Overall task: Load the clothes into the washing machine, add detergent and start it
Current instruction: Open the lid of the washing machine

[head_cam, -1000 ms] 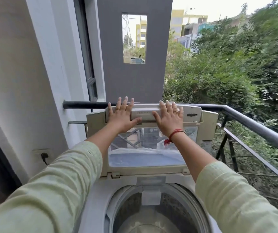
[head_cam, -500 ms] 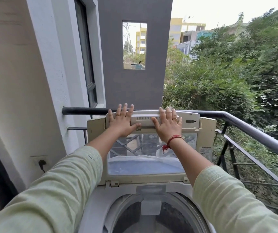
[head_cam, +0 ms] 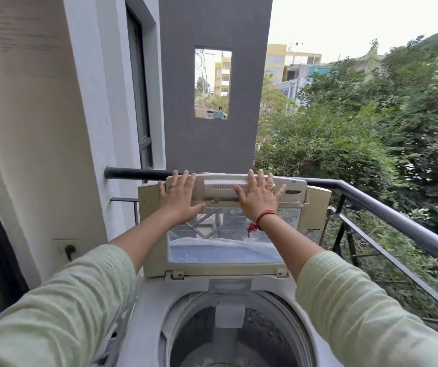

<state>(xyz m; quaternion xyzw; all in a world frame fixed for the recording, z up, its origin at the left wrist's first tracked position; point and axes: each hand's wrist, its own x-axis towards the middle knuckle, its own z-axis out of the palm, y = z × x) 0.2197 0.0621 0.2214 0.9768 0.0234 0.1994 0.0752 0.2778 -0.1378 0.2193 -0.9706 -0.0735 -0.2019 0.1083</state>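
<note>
Lid: The lid (head_cam: 223, 250) of the washing machine (head_cam: 157, 295) stands up at the far side. It is folded in two, and its top edge is close to the dark rail (head_cam: 387, 210).
Left hand: The left hand (head_cam: 179, 196) lies flat on the top part of the lid. Its fingers (head_cam: 186, 178) are straight and a little apart. They press on the lid and do not curl round anything.
Right hand: The right hand (head_cam: 256, 200) lies flat on the top part too, just right of the left hand. Its fingers (head_cam: 260, 180) are straight and spread, and they grab nothing.
What changed: Not much. Both hands have stayed on the same part of the lid. The lid was already up a second ago and is still up. The left hand has slid a tiny bit to the left.
Tub: The round tub (head_cam: 260, 332) is open at the near side, right below the arms. I see no clothes in the part that shows.
Clothes and soap: Neither is in the picture.
What it means: The opening step looks done, and the lid seems to stay back on its own. I think the hands can let go now and fetch the clothes. Nothing is loaded yet, so the job has only begun.
Around: A plug (head_cam: 69, 251) sits in the wall on the left.
</note>
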